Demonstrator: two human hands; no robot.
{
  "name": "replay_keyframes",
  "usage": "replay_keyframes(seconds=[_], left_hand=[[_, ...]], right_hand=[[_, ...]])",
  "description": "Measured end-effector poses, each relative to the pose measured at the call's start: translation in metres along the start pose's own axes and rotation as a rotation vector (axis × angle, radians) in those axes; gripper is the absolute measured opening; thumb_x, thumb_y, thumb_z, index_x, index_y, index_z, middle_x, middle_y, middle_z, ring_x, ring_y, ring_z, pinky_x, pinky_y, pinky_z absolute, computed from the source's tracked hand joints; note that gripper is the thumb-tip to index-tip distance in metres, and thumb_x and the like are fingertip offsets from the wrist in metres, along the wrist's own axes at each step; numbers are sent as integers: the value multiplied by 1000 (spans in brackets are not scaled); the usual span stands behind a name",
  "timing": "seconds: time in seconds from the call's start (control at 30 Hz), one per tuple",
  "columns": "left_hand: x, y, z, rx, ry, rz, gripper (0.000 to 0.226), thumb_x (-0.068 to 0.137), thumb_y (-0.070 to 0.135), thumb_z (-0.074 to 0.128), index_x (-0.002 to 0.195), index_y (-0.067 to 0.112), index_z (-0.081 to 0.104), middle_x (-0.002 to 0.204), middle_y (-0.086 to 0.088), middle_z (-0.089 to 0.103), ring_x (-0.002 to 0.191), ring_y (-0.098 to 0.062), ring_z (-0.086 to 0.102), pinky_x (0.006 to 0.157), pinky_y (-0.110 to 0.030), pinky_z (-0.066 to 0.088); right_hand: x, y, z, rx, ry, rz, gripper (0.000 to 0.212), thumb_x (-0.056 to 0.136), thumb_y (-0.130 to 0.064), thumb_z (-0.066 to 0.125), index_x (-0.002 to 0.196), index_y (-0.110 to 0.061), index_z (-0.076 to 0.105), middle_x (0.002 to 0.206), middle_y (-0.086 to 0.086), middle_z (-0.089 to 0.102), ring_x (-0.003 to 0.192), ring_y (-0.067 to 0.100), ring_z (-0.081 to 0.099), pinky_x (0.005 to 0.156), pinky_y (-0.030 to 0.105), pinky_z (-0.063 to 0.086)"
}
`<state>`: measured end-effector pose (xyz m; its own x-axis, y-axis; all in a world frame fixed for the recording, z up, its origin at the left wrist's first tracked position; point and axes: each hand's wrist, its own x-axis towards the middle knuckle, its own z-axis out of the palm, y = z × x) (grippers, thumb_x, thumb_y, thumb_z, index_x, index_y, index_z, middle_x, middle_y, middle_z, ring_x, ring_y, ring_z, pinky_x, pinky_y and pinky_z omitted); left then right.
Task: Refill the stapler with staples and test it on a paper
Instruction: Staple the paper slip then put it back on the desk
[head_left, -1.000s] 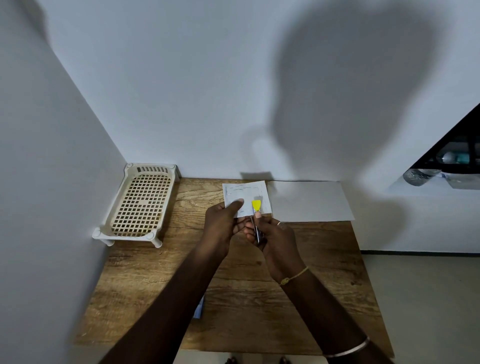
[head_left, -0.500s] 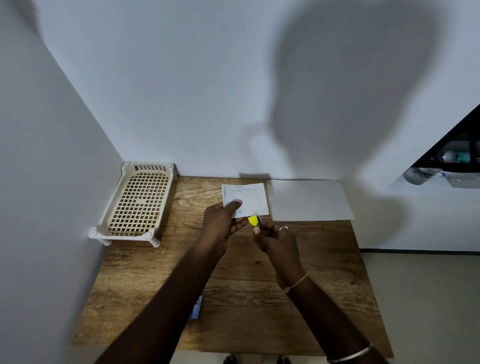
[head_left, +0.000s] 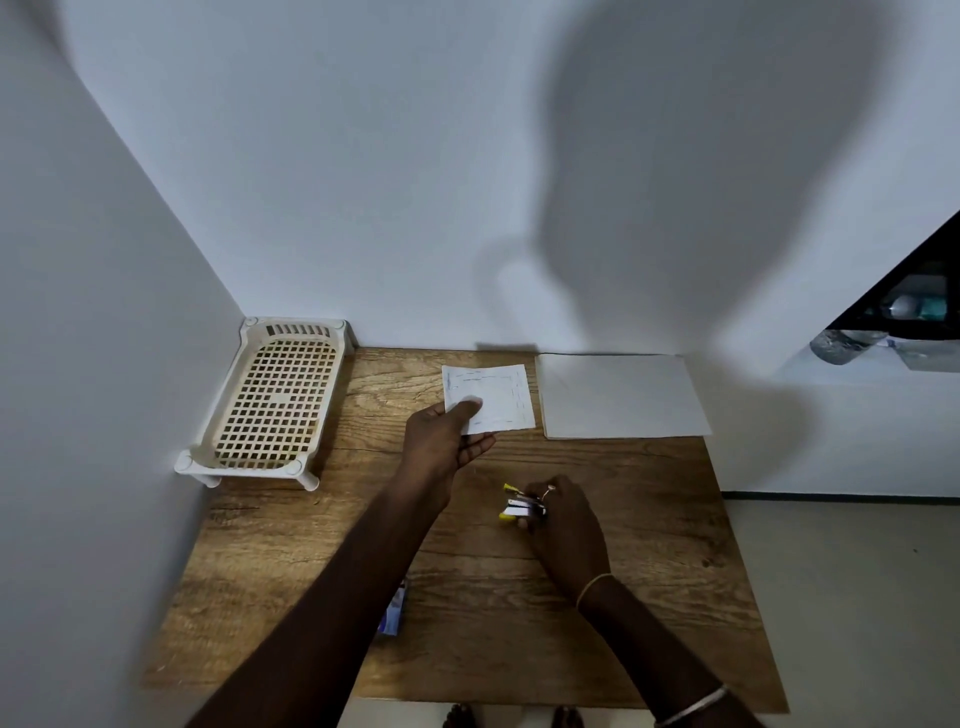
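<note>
Left hand: I see the left hand (head_left: 441, 441) over the far middle of the surface (head_left: 519, 623), thumb on top and fingers beneath, pinching the near-left corner of the small paper (head_left: 501, 395).
Right hand: the right hand (head_left: 566, 525) is nearer and to the right, its fingers curled round the stapler (head_left: 519, 506). I cannot tell whether it touches the wood.
Stapler: yellow at its two tips and metal between. It points left out of the right hand, and it is too blurred for me to read more.
Stapler to paper: they are apart. The stapler sits near and slightly right of the small paper, with bare wood between them.
Small paper: rows of short marks run along its edges.
Papers, counted: I count two, the small paper and a larger white sheet (head_left: 623, 397) lying flat just to its right, against the far wall.
Staplers, counted: one.
Rack: one cream lattice rack (head_left: 275, 400) stands on short legs in the far-left corner.
Box: one small box (head_left: 395, 613) lies near the left forearm, partly hidden by it.
</note>
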<state>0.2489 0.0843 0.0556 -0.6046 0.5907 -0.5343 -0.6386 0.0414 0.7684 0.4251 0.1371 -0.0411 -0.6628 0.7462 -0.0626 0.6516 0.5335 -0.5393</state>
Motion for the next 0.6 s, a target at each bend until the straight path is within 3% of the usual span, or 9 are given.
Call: replay_keyframes(seconds=[0.33, 0.6], left_hand=[[3, -2, -6, 22, 12, -3, 12, 91, 11, 71, 101, 6, 67, 101, -18, 76, 89, -32, 76, 74, -36, 63], [6, -3, -8, 18, 8, -10, 19, 90, 12, 72, 107, 4, 66, 98, -17, 77, 83, -30, 77, 71, -36, 63]], right_hand=[[1, 9, 14, -99, -59, -11, 42, 81, -21, 76, 122, -21, 68, 116, -2, 61, 107, 17, 56, 89, 30, 49], [0, 13, 15, -151, -85, -40, 39, 81, -23, 75, 119, -25, 68, 113, -5, 61, 103, 16, 55, 86, 31, 49]])
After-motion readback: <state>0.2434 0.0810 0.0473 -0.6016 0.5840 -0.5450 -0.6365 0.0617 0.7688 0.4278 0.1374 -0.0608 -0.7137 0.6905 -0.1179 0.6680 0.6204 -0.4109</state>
